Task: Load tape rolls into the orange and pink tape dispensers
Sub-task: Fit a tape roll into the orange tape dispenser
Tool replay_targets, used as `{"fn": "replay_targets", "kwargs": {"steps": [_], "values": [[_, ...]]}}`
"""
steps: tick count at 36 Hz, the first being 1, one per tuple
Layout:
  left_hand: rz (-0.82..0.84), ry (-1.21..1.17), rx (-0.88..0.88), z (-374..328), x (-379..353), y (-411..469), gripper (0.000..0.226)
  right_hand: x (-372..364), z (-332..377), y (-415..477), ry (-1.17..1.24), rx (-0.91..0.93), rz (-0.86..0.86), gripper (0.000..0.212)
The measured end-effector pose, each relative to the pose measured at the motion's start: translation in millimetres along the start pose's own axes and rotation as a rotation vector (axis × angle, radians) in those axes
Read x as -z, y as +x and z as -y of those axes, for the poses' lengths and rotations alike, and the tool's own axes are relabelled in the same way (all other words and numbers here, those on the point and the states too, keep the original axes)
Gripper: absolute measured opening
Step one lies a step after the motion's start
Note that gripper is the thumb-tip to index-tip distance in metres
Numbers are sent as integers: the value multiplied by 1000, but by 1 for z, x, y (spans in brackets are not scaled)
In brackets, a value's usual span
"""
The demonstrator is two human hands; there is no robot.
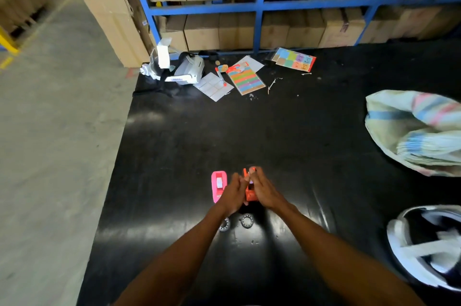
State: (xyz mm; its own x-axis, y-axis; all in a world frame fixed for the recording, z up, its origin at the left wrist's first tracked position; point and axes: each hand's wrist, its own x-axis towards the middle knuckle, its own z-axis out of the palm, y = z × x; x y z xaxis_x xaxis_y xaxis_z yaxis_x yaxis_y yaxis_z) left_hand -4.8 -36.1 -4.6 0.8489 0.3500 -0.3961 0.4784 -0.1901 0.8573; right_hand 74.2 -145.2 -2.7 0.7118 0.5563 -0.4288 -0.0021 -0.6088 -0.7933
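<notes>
While both hands are gathered round the orange dispenser (250,195) on the black mat (174,156), the job looks to be in its middle rather than near its end. The left hand (233,193) wraps the dispenser's left flank, its grip clamped on the body with the thumb tucked at the near end. The right hand (263,189) lies along the right flank with its fingers reaching to the far end. Whether its grip pinches something there or only presses cannot be told, since that spot is blurred and covered. The hands also hide whether a roll already sits inside the orange dispenser. Just left of the orange dispenser, close against the left hand's knuckles, stands the pink dispenser (219,186), with no grip on it. A pale patch shows in its well, too small to say whether it is tape. Just nearer the person than the orange dispenser lie two small ringed rolls (247,221), side by side, one partly under the left wrist. They lie loose on the mat, which suggests that at least part of the loading is left to do. As I judge it, the orange dispenser is the step in hand, the pink one would come after, and neither can be called finished from this view.
</notes>
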Motion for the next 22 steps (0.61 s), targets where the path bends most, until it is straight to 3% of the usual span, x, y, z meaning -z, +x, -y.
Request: {"fn": "replay_targets", "kwargs": {"steps": [8, 22], "values": [[-148, -12, -103, -8, -2, -24, 34, 4, 25, -30, 28, 68, -63, 34], [-163, -105, -185, -34, -8, -26, 19, 22, 40, -40, 10, 105, -109, 31]]}}
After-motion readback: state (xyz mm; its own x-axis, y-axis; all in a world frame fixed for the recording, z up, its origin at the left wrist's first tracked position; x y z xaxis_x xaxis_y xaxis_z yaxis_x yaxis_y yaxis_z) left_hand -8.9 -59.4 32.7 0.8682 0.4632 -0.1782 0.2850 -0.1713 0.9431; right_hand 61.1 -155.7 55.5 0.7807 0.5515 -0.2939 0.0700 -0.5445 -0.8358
